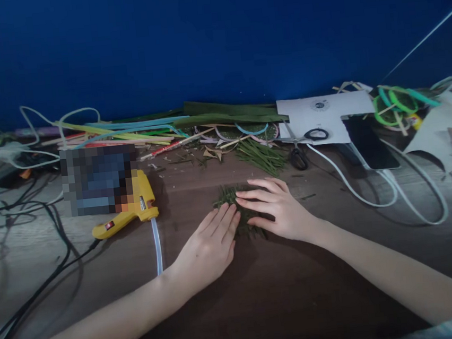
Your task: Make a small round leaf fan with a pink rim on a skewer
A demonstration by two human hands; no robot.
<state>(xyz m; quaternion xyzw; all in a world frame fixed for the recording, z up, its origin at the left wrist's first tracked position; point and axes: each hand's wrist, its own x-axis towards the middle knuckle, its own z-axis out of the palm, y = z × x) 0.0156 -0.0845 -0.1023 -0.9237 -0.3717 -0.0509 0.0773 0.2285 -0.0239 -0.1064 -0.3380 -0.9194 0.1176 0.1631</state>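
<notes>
Dark blue wall surface [213, 37] forms the full background, meeting the rear of a brown wood-grain worktop [270, 298]. Loose craft stock lines the rear edge of the worktop.

A plain off-white sheet with a cut-out opening [446, 127] occupies the far right side. Rear right of centre, a white paper sheet [334, 127] bears a round dark emblem [319, 105]; its lettering is too small to read. Long, flat, dark green strips [228, 113] extend leftward from this paper.

Left hand [212, 240]: palm down, fingers extended and close together, laid on the work. Right hand [283, 206]: fingers spread and slightly bent, fingertips in contact with the work. Neither hand is clenched.

A yellow hot-glue gun [144, 190] lies to the left, with a translucent rod [157, 245] projecting from it. Its dark label and red marking are illegible. A black-screened smartphone [373, 142] lies at right, beside a white cable [373, 206].

A heap of short green strips [262, 155] lies behind the hands, near black-handled scissors [296, 142]. The workpiece, a small mat of thin green strips [225, 193], is on the worktop at centre, partly covered by both hands.
</notes>
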